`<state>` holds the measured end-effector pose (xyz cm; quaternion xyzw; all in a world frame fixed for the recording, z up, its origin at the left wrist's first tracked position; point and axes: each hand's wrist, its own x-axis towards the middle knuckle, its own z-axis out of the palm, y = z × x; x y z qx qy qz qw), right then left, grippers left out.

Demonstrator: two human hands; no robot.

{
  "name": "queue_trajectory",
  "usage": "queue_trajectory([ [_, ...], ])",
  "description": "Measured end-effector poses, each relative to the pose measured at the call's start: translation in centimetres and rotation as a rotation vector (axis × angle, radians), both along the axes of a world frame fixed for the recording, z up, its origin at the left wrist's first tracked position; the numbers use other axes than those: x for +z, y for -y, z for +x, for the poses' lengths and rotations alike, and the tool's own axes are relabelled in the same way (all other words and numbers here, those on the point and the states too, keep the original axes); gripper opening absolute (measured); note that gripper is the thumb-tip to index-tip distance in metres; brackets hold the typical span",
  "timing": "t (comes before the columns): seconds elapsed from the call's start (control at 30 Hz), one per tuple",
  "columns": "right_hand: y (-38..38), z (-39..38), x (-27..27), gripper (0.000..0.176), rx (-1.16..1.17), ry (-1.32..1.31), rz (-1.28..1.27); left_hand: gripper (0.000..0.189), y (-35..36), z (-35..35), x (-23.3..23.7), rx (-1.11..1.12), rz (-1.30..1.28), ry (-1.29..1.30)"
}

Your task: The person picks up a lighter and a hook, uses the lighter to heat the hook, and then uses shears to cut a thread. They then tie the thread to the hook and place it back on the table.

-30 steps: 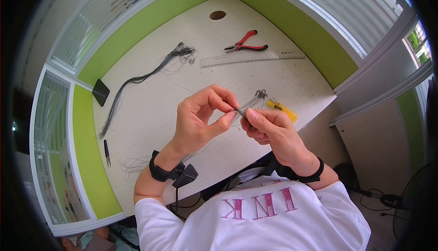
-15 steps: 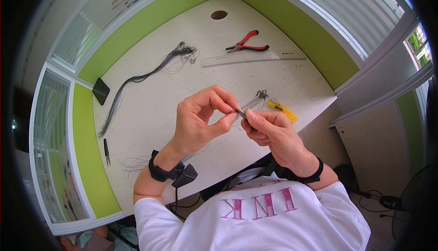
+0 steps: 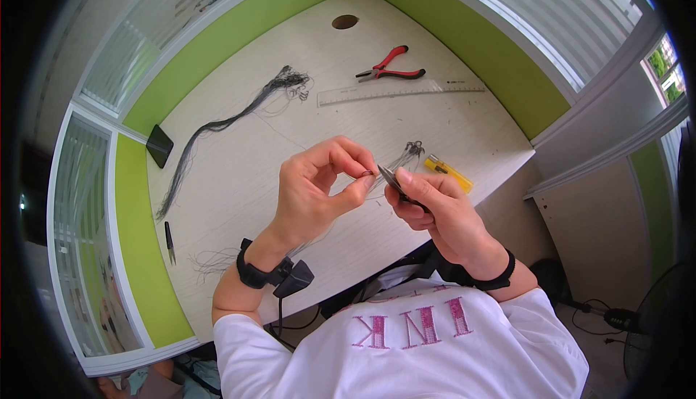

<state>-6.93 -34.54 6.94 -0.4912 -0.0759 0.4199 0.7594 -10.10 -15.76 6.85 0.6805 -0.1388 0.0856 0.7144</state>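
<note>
Over the middle of the desk, my left hand (image 3: 319,185) pinches a small dark piece, apparently the end of a thin cord (image 3: 367,173), between thumb and forefinger. To its right, my right hand (image 3: 442,214) is wrapped round a pair of thread snips (image 3: 394,181). The snips' pointed metal tip is just right of the pinched piece, with a small gap between them. Behind the hands, several thin dark cords with looped ends (image 3: 414,149) lie on the desk. A yellow lighter (image 3: 448,173) rests beyond my right hand.
A long bundle of dark cords (image 3: 225,122) lies at left. Red-handled pliers (image 3: 391,65) and a clear ruler (image 3: 399,93) lie at the back. Tweezers (image 3: 170,243) and a black phone-like slab (image 3: 160,146) are near the left edge. Green partitions (image 3: 464,43) border the desk (image 3: 304,43).
The snips have drawn back slightly to the right from the left fingertips, and more of their blades shows. My left hand has stayed almost in place, still pinching.
</note>
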Motion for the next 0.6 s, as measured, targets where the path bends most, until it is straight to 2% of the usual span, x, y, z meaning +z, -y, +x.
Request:
queue_trajectory([
  [0.13,0.4,0.5,-0.9,0.039,-0.15,0.148,0.025,0.007,-0.1,0.0,0.3,0.027,0.018,-0.018],
  [0.2,0.5,1.6,-2.5,0.035,-0.492,0.698,-0.177,0.006,0.0,0.0,0.7,0.045,0.038,-0.036],
  [0.23,1.3,2.4,-2.2,0.029,-0.477,0.861,-0.467,0.005,0.1,0.0,0.7,0.059,0.057,-0.054],
  [0.27,1.9,3.3,-2.6,0.029,-0.476,0.864,-0.467,0.005,0.1,0.1,0.7,0.06,0.056,-0.052],
  [0.33,2.7,5.2,-4.7,0.026,-0.541,1.229,-0.859,0.003,0.1,0.2,0.5,0.058,0.028,-0.07],
  [0.37,3.3,5.9,-5.5,0.026,-0.542,1.231,-0.859,0.003,0.2,0.1,0.7,0.057,0.027,-0.068],
  [0.43,4.3,7.1,-7.0,0.027,-0.512,1.336,-1.031,0.003,0.4,0.2,1.1,0.053,-0.056,-0.183],
  [0.57,4.8,8.0,-8.2,0.028,-0.497,1.471,-1.139,0.002,0.1,0.3,1.1,0.05,-0.086,-0.235],
  [0.6,4.8,8.0,-8.0,0.027,-0.537,1.633,-1.234,0.002,0.1,0.4,1.0,0.05,-0.097,-0.245],
])
